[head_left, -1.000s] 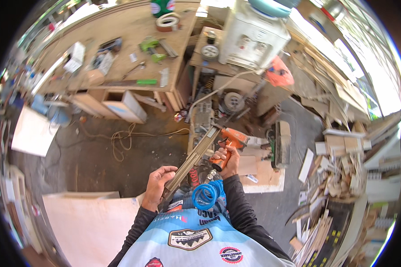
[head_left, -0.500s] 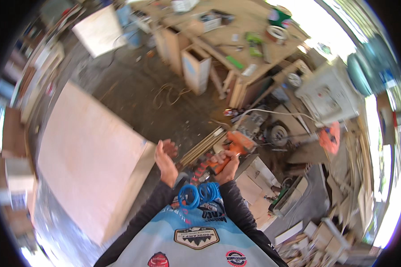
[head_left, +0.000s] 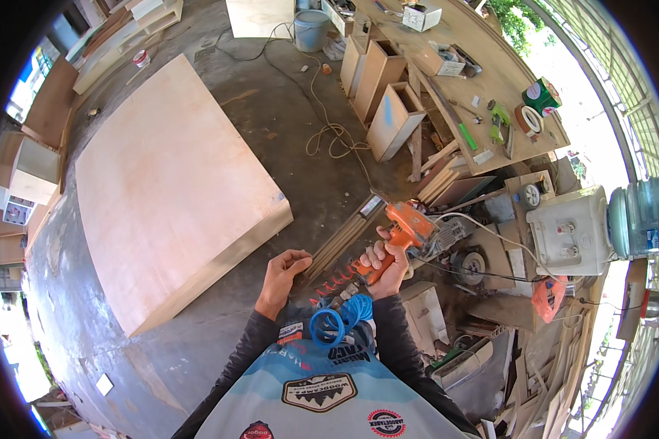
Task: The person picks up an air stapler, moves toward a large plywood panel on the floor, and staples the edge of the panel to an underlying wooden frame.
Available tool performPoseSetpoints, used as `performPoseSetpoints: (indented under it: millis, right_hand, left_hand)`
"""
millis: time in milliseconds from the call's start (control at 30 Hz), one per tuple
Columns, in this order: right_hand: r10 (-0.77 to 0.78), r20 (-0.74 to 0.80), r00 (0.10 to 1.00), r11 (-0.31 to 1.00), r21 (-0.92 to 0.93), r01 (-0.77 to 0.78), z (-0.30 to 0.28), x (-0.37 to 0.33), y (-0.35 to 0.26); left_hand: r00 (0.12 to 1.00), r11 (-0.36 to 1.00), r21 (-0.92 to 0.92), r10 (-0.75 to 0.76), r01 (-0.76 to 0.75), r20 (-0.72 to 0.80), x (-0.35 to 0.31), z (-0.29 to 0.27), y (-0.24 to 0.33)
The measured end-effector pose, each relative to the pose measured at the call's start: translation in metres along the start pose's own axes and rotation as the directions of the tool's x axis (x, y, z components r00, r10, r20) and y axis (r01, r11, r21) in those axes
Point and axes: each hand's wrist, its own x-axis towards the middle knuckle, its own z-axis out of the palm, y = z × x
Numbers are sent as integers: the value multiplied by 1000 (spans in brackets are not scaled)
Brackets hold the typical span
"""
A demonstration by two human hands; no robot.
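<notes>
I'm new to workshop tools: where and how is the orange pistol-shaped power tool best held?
Probably by the slanting handle of the orange pistol-shaped power tool, coming from the right: its narrow shape suits a wraparound hold, its lower end slants leftward, and the right hand grips it there.

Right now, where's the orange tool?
In the head view, the orange tool is just right of centre, gripped in the right hand, with the blue coil below its handle.

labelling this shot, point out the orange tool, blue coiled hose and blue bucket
Orange tool (head_left: 410,225): head view, on its upper body
Blue coiled hose (head_left: 354,310): head view, on its coils
Blue bucket (head_left: 311,35): head view, on its side
</notes>
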Motion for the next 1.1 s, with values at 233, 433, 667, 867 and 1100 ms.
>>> performPoseSetpoints:
  millis: [233, 433, 667, 867, 1100]
  right_hand:
    - [193, 107, 975, 981, -22, -192, 38, 17, 53]
    - [391, 131, 911, 920, -75, -384, 63, 23, 112]
    - [565, 136, 814, 821, -191, -538, 73, 41, 146]
    - [641, 85, 763, 751, -275, -600, 68, 44, 162]
    - [683, 61, 728, 715, -262, -648, 63, 32, 166]
  left_hand:
    - [992, 973, 204, -117, 106, 45, 3, -85, 41]
    - [1000, 940, 341, -9, 7, 4, 83, -102, 80]
    - [986, 876, 456, 161, -158, 32, 127, -146, 44]
    - [989, 865, 497, 124, -69, -79, 111, -170, 18]
    - [991, 932, 351, -43, 86, -129, 88, -169, 22]
